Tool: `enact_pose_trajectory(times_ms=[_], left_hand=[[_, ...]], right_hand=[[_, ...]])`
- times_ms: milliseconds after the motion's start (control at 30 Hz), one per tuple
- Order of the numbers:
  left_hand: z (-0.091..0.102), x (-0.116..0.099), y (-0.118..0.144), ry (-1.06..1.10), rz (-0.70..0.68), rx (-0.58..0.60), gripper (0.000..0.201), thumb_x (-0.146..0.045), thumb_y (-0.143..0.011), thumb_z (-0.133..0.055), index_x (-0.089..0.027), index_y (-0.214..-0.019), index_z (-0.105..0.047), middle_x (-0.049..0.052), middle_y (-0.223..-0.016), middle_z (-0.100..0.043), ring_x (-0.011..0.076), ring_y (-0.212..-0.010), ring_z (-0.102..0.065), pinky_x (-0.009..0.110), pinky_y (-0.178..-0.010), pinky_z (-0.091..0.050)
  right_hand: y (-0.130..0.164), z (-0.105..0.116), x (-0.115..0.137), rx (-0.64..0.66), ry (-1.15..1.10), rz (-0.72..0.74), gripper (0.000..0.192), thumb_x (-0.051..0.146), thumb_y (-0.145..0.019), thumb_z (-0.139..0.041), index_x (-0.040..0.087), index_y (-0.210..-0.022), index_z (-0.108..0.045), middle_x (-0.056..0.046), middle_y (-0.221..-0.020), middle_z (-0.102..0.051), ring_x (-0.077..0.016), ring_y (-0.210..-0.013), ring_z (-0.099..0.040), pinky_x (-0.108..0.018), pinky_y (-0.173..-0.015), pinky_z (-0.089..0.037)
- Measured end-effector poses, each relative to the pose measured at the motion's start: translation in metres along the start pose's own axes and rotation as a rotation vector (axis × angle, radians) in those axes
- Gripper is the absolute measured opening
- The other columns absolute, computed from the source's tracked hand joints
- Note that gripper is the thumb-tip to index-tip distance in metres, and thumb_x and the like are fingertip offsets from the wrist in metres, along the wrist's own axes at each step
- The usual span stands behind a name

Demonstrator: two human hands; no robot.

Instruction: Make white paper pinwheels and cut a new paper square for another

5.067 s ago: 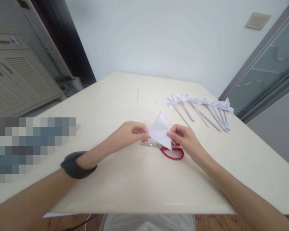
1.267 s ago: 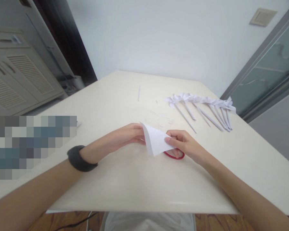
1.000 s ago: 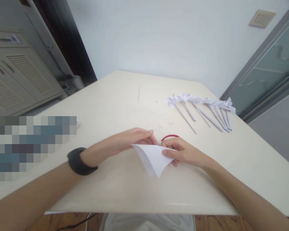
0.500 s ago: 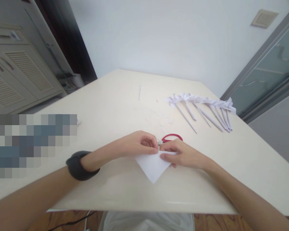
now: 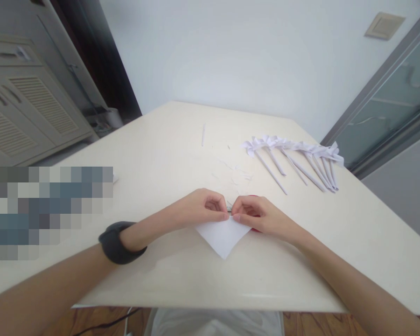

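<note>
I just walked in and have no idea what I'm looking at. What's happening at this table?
A person is working a folded white paper triangle flat on the table, the left hand and right hand pinching its top edge together. Red-handled scissors lie mostly hidden under the right hand. Farther back lies a row of finished paper flowers on stems and small scraps.

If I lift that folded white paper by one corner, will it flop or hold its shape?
The folded white paper looks thin and layered, so it would probably hold its triangle yet bend easily. It likely weighs almost nothing and could slide on the smooth table. Both hands pinch its top edge.
</note>
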State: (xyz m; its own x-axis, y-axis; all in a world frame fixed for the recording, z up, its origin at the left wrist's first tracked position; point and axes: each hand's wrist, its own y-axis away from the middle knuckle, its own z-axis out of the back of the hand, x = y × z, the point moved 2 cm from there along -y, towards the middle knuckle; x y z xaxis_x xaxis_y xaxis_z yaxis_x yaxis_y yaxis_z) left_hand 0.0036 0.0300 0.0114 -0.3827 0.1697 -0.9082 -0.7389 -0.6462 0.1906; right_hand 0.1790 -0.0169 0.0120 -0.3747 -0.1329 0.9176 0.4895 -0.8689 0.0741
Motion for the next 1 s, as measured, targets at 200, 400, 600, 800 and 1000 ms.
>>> enact_pose_trajectory(times_ms=[200,400,600,800,1000], left_hand=[[-0.006,-0.002,0.005,-0.143,-0.055,-0.063,0.01,-0.025,-0.075,-0.052,-0.018,-0.073,-0.058,-0.002,-0.069,-0.061,0.0137,-0.067,-0.055,0.023,-0.058,-0.036],[-0.009,0.002,0.003,-0.172,-0.089,-0.046,0.011,-0.026,-0.078,-0.049,-0.018,-0.073,-0.056,-0.002,-0.071,-0.058,0.0126,-0.067,-0.051,0.022,-0.057,-0.034],[-0.009,0.006,0.002,-0.172,-0.066,-0.041,0.009,-0.025,-0.079,-0.048,-0.018,-0.073,-0.052,-0.003,-0.067,-0.052,0.0105,-0.061,-0.045,0.021,-0.052,-0.029],[-0.009,-0.001,0.003,-0.193,-0.081,-0.054,0.009,-0.023,-0.078,-0.048,-0.018,-0.072,-0.052,-0.004,-0.061,-0.047,0.0098,-0.058,-0.042,0.021,-0.05,-0.027],[-0.01,-0.003,0.002,-0.186,-0.073,-0.064,0.009,-0.023,-0.077,-0.048,-0.018,-0.071,-0.052,-0.004,-0.062,-0.048,0.01,-0.059,-0.043,0.021,-0.051,-0.028]], right_hand=[[-0.004,-0.004,-0.006,-0.06,0.028,0.052,0.006,0.02,-0.081,-0.052,0.017,-0.076,-0.053,0.001,-0.074,-0.052,-0.0099,-0.067,-0.047,-0.022,-0.06,-0.036],[-0.005,-0.007,-0.01,-0.074,0.049,0.058,0.003,0.018,-0.08,-0.051,0.019,-0.078,-0.052,0.001,-0.076,-0.052,-0.0111,-0.069,-0.049,-0.023,-0.063,-0.038],[-0.006,-0.008,-0.013,-0.097,0.052,0.042,0.004,0.016,-0.079,-0.05,0.019,-0.077,-0.052,0.002,-0.074,-0.052,-0.011,-0.068,-0.049,-0.023,-0.061,-0.038],[-0.007,-0.009,-0.012,-0.111,0.015,0.039,0.003,0.018,-0.079,-0.051,0.018,-0.077,-0.052,0.001,-0.074,-0.053,-0.011,-0.069,-0.05,-0.023,-0.062,-0.038],[-0.008,-0.009,-0.012,-0.098,-0.025,0.023,0.002,0.018,-0.079,-0.052,0.018,-0.077,-0.051,0.002,-0.072,-0.051,-0.0102,-0.067,-0.047,-0.022,-0.06,-0.035]])
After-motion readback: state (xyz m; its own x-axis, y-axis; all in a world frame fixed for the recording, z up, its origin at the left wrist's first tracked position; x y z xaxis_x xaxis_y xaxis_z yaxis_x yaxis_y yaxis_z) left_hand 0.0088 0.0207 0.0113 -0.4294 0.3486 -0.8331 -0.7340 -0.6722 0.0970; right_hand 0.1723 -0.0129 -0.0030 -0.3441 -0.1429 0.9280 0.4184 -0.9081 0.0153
